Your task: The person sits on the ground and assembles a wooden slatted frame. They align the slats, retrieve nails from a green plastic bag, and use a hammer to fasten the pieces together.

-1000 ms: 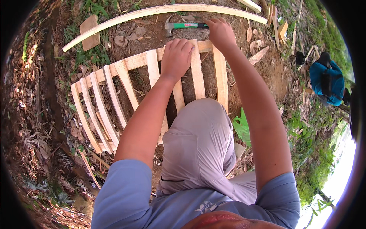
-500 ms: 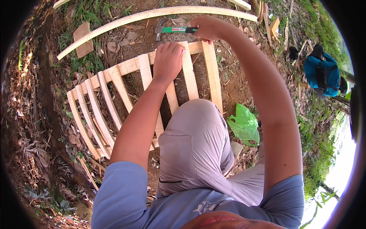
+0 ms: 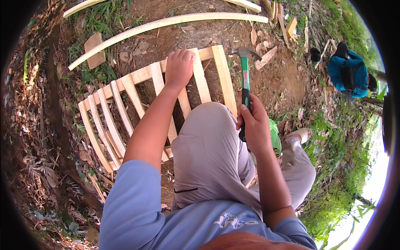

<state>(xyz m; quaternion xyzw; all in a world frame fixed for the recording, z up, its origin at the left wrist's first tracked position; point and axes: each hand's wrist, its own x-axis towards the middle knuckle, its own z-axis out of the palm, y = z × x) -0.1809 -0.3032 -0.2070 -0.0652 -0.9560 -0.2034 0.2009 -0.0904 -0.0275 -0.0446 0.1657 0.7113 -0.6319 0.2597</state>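
A slatted wooden frame (image 3: 225, 79) lies on the ground before me, its pale slats crossing a far rail and a near rail. My left hand (image 3: 179, 68) is closed over the far rail, its fingertips against one of the right-hand slats. Whether a nail is pinched there is too small to make out. My right hand (image 3: 255, 123) grips a claw hammer (image 3: 245, 77) by its black-and-green handle, right of the frame. The hammer stands with its metal head pointing away from me. My bent knee (image 3: 206, 129) covers part of the frame's near side.
A long wooden strip (image 3: 166, 23) lies beyond the frame, over a flat board (image 3: 95, 50). Wood offcuts (image 3: 291, 27) lie at the far right. A teal bag (image 3: 349, 73) sits on the right. Beside my leg is a green plastic bag (image 3: 275, 135).
My right hand has brought the hammer from beyond the far rail back toward me and to the right, turning its head to point away. My left hand stays on the rail.
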